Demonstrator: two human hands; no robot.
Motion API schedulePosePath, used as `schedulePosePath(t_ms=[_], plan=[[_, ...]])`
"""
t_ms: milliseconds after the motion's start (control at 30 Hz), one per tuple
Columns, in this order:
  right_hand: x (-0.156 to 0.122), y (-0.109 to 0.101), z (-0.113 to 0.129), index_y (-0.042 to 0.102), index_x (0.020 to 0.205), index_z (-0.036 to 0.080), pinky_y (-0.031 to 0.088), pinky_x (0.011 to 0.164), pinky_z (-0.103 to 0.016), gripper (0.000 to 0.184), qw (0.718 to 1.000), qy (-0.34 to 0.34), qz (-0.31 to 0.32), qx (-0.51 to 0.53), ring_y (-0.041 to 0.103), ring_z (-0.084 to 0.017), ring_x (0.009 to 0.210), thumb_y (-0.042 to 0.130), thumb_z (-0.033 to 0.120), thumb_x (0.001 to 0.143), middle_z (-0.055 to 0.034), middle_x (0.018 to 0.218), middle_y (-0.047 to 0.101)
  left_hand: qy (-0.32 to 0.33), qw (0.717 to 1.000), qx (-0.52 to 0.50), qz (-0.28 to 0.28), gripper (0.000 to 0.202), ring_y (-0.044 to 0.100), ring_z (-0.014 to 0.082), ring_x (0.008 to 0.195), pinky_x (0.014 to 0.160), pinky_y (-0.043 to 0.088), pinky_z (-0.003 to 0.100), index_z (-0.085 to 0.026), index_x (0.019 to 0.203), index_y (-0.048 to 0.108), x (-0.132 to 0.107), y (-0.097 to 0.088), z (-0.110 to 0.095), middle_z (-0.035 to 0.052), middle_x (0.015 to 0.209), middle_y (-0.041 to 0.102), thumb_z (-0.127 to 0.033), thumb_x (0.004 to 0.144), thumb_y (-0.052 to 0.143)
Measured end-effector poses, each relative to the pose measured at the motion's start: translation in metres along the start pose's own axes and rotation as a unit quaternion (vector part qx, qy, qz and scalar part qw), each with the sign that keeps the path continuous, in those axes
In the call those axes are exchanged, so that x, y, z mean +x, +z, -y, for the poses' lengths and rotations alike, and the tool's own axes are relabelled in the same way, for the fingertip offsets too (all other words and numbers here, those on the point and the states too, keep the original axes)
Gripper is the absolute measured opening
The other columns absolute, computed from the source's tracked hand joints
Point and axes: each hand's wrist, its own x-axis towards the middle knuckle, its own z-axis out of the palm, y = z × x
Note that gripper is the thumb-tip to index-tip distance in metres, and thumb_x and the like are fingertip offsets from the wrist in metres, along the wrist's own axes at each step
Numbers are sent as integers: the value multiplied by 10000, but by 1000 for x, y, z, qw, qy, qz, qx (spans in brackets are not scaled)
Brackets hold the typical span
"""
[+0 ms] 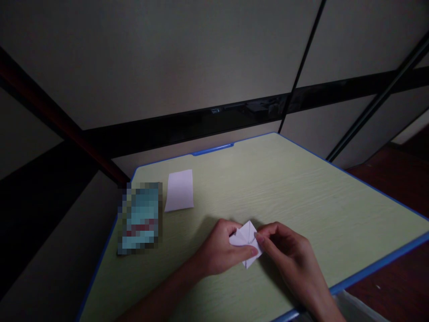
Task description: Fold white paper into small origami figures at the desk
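Observation:
A small piece of folded white paper point(247, 234) with pointed corners and crease lines is held just above the table, near its front. My left hand point(223, 250) grips it from the left, thumb lying across its lower front and the other fingers mostly hidden behind. On the right edge, my right hand point(288, 250) pinches the paper between thumb and forefinger. Its remaining fingers are curled and partly out of sight. Farther back on the left lies a flat white sheet of paper point(180, 190), apart from both hands.
The pale wood-grain table point(301, 188) has a blue edge and a blue strip point(213, 149) along its back. A blurred-out teal item point(142, 214) lies at the left edge. Behind the table stand light panels point(187, 58) with a glossy black band point(187, 127).

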Motion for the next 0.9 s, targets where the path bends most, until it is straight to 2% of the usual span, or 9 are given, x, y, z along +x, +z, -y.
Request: schedulePosePath(t_ms=[300,500,900], plan=[[1,-1,4,554,643,159,410,532,-241,144,999,-27,19,2,503,-130,573,546,265,740,-9,617,557,13,1000,-26,-2,148,356,61,485,444,263,189,-109,613,525,-1,1,3,-40,540,445,-243,608,586],[1,-4,5,556,647,157,396,509,-233,158,999,-14,30,1,480,-124,549,536,280,746,5,584,528,-9,998,-51,33,219,390,69,467,443,264,202,-112,557,530,3,-8,4,-20,505,472,-309,654,525],[4,-8,8,583,597,160,405,499,-235,141,999,11,25,21,499,-127,533,603,275,675,-3,559,563,-24,990,-86,106,127,436,60,489,464,294,185,-99,650,586,5,-11,0,-24,551,519,-225,650,578]])
